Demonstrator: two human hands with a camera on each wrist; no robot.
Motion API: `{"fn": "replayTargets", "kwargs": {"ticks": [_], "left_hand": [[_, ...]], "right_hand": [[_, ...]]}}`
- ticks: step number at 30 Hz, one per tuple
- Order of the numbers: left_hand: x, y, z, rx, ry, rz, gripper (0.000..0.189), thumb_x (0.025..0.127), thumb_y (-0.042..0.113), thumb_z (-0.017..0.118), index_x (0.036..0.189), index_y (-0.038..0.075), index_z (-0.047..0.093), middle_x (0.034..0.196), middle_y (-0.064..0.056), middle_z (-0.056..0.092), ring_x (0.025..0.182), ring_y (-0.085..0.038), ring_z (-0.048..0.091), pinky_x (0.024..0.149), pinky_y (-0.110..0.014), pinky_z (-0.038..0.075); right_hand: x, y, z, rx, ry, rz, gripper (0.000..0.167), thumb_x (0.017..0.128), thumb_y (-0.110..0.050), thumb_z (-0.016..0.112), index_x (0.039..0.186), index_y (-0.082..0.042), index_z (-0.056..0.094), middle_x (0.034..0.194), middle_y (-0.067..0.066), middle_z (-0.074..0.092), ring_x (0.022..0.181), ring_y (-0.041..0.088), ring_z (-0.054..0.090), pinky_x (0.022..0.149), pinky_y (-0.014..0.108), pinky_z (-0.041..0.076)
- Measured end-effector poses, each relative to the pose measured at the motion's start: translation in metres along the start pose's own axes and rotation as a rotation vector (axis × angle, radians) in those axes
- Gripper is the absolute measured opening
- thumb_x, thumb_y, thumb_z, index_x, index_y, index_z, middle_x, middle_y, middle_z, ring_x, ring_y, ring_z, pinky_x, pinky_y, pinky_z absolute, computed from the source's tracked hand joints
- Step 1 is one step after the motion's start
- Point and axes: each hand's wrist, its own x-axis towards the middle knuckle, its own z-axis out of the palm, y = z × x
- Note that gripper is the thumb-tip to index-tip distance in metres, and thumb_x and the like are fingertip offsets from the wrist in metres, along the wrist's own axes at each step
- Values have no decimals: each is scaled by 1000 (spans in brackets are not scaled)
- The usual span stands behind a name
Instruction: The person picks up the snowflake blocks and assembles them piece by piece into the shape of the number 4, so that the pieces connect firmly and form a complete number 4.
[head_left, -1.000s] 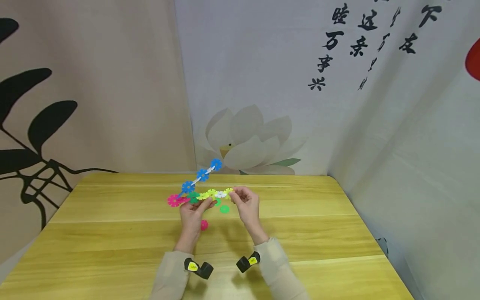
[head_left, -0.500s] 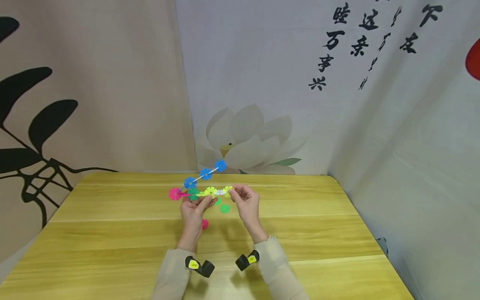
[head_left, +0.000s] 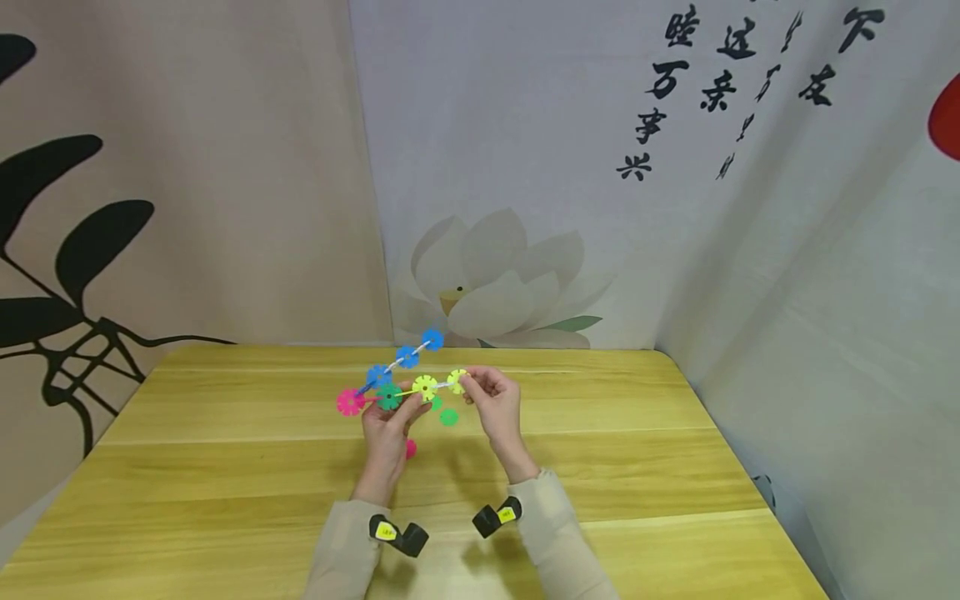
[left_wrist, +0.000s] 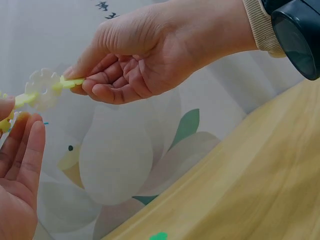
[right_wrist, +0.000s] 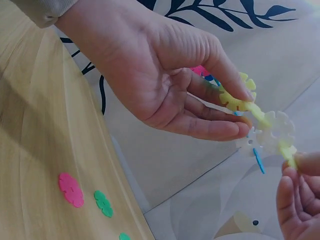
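Linked flower-disc chain, held in two hands above a wood-grain table

We list first the chain of notched discs (head_left: 389,396), raised off the table (head_left: 225,475) between both hands. Its right end we record as an outer yellow disc (head_left: 457,382), a white disc (left_wrist: 42,90) and an inner yellow disc (head_left: 424,387); leftward follow a green disc (head_left: 389,396) and a pink disc (head_left: 350,402). From the pink end, a branch of blue discs (head_left: 407,357) with white links slants up and to the right.

Left hand (head_left: 386,429): holding, thumb pressed to the inner yellow disc, other fingers beneath it. Right hand (head_left: 498,408): holding, the outer yellow disc pinched between thumb and curled fingers.

Loose on the table we count a pink piece (right_wrist: 71,190) and two green pieces (head_left: 449,417) — the pink partly hidden by the left hand in the head view.

Also noted: pale sleeves (head_left: 345,542), each wrist bearing a black camera (head_left: 411,540). Behind stands a cloth backdrop (head_left: 225,167) — printed with a lotus (head_left: 502,283), dark leaves (head_left: 105,242) and brushed characters (head_left: 718,92).
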Motion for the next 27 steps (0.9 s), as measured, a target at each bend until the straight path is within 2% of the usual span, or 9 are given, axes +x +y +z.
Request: {"fn": "replayTargets", "kwargs": {"ticks": [2,5,10,14,18,22,27], "left_hand": [[-1,0,-1,-8,-20,14,23,82,-16,59,91,2,69,88,-4,70,78,-14,68,71,-29,57],[-1,0,-1,-24,-30,26,26,81,-17,58,93,3,70,90,-5,71,79,-14,68,70,-29,57],[-2,1,0,-31,-13,24,28,81,-17,58,95,3,71,92,-5,71,78,-13,68,71,-28,57],[-1,1,-1,-41,-1,50,28,81,-19,57,95,0,71,90,-6,71,74,-13,68,69,-28,57],[0,1,-2,-62,12,87,27,80,-22,55,95,-4,70,90,-7,71,73,-13,68,68,-28,57],[2,3,-4,-64,27,103,27,80,-21,56,94,-4,71,92,-8,71,75,-13,68,68,-28,57],[3,6,-5,-59,50,93,28,80,-21,57,93,-1,72,92,-7,71,78,-15,69,70,-29,57]], "right_hand": [[0,1,0,7,-2,15,12,86,7,60,92,17,61,72,7,62,58,11,55,56,19,50],[0,1,0,16,-6,36,13,86,7,60,93,17,62,72,9,63,57,9,55,56,22,52],[1,3,0,27,-22,66,17,89,5,58,99,17,62,75,15,63,58,12,57,58,25,55],[3,16,-2,63,-24,122,24,95,-3,53,108,16,60,79,12,64,62,16,60,62,28,57],[4,35,-4,76,-11,181,26,97,-8,50,109,13,60,81,12,65,69,18,63,65,30,57],[3,54,-5,-43,-23,259,21,94,-5,55,105,12,62,86,20,66,74,22,65,66,31,58],[2,82,-7,-316,-124,317,21,87,0,62,106,11,63,96,20,65,83,24,63,70,32,56]]}}
